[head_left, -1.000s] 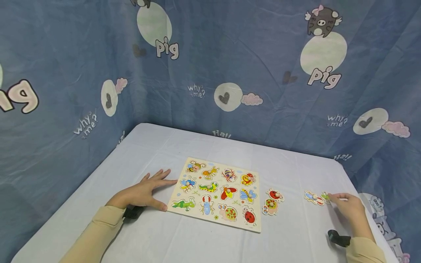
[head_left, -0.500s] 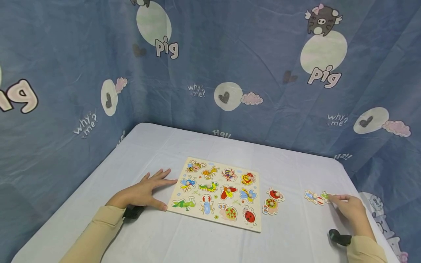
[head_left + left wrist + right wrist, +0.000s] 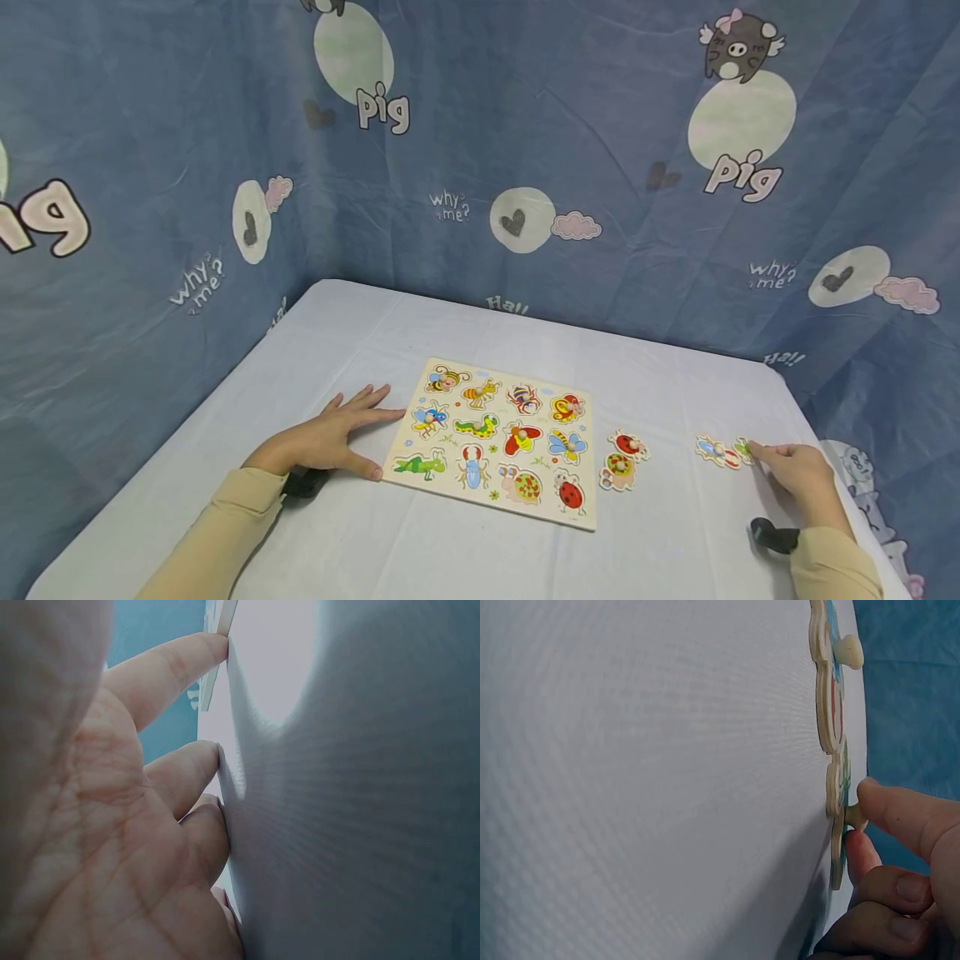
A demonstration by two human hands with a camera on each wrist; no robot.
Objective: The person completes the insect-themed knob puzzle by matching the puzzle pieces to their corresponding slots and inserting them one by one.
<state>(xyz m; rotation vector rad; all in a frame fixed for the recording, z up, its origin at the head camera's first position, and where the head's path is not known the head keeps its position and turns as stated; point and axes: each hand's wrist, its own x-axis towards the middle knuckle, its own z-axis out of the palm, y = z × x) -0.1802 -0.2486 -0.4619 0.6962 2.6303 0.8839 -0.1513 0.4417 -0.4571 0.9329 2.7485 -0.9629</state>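
A wooden insect knob puzzle board (image 3: 457, 492) lies on the white table; in its front row the grasshopper, beetle, snail and ladybug pictures show no knobs. My left hand (image 3: 337, 437) rests spread at the board's left side, the index finger and thumb at its edge. Far to the right, my right hand (image 3: 797, 479) pinches the wooden knob (image 3: 853, 817) of a green puzzle piece (image 3: 742, 450) between thumb and finger. That piece lies flat on the table, partly hidden by the fingers. The blue beetle piece (image 3: 716, 451) lies right beside it.
A ladybug piece (image 3: 628, 444) and a snail piece (image 3: 618, 472) lie together just right of the board. White cloth covers the table (image 3: 480, 558). A blue printed curtain (image 3: 420, 258) hangs behind it and at both sides.
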